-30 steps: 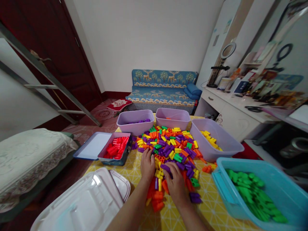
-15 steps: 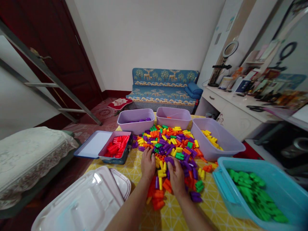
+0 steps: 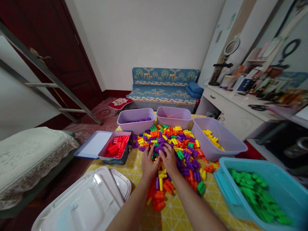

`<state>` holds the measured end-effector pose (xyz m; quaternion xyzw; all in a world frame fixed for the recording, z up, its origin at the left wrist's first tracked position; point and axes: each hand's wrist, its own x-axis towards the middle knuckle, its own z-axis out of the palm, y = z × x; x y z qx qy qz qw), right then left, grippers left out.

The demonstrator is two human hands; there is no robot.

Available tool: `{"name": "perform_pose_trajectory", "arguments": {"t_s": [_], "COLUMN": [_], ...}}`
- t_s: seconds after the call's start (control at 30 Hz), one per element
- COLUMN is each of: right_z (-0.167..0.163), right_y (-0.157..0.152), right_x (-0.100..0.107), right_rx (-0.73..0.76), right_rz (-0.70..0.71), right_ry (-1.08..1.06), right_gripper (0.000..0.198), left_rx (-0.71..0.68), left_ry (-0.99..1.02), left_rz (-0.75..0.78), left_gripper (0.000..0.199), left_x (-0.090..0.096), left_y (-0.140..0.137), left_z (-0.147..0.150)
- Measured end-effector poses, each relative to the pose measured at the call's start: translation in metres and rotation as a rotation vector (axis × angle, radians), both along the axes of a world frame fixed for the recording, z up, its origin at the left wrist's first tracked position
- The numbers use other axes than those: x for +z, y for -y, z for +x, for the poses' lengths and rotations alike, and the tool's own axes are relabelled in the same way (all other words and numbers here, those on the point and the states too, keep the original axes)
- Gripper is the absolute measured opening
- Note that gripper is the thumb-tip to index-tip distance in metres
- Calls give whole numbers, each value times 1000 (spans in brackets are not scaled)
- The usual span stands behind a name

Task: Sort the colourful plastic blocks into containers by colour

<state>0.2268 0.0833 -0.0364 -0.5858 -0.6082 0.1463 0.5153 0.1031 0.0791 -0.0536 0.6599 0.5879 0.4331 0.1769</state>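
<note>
A heap of small plastic building pieces (image 3: 175, 141) in purple, yellow, orange and green covers the middle of the table. My left hand (image 3: 149, 163) rests at the heap's near left side, fingers spread among the pieces. Close beside it, my right hand (image 3: 169, 160) has thumb and fingertips around a purple plastic piece (image 3: 159, 148) between the two hands. Some fingertips are hidden in the heap. Yellow pieces (image 3: 161, 179) and orange pieces (image 3: 158, 200) lie between my forearms.
Lilac bins (image 3: 136, 128) stand behind the heap and another lilac bin (image 3: 221, 150) at right, with yellow pieces. A blue tub (image 3: 231, 205) holds green pieces. At left are a tin box (image 3: 113, 159) of red pieces and white lids (image 3: 84, 205). A blue sofa (image 3: 161, 93) stands beyond.
My right hand has moved left and farther into the heap, close to my left hand, with purple at its fingertips. My left hand has shifted only slightly, its fingers spreading more.
</note>
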Motion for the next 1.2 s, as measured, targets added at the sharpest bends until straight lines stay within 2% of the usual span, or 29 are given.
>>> {"name": "perform_pose_trajectory", "arguments": {"t_s": [0.23, 0.37, 0.47, 0.57, 0.67, 0.8, 0.9, 1.0, 1.13, 1.2], "right_z": [5, 9, 10, 11, 15, 21, 23, 21, 16, 13], "right_y": [19, 27, 34, 38, 39, 37, 39, 42, 37, 32], "right_x": [6, 21, 30, 33, 28, 19, 18, 25, 40, 47], "right_rx": [55, -47, -92, -39, -9, -73, -94, -95, -29, -4], "right_rz": [-70, -14, -19, -116, -230, -371, -400, -356, -228, -220], "right_ry": [41, 37, -44, -207, -469, -946, -1071, -870, -216, 120], "right_gripper": [32, 30, 32, 32, 33, 34, 33, 32, 19, 24], "left_rx": [8, 7, 7, 9, 15, 11, 12, 12, 12, 13], "left_ry": [-4, 3, -1, -15, -19, -15, -26, -27, -23, -29], "left_rz": [-4, 11, 15, 9, 7, 14, 8, 11, 17, 17], "left_gripper": [63, 53, 52, 53, 52, 52, 51, 51, 51, 51], "left_x": [0, 2, 2, 2, 2, 1, 1, 1, 1, 0], "left_y": [0, 0, 0, 0, 1, 1, 1, 1, 0, 0], "left_z": [0, 0, 0, 0, 0, 0, 0, 0, 0, 0]}}
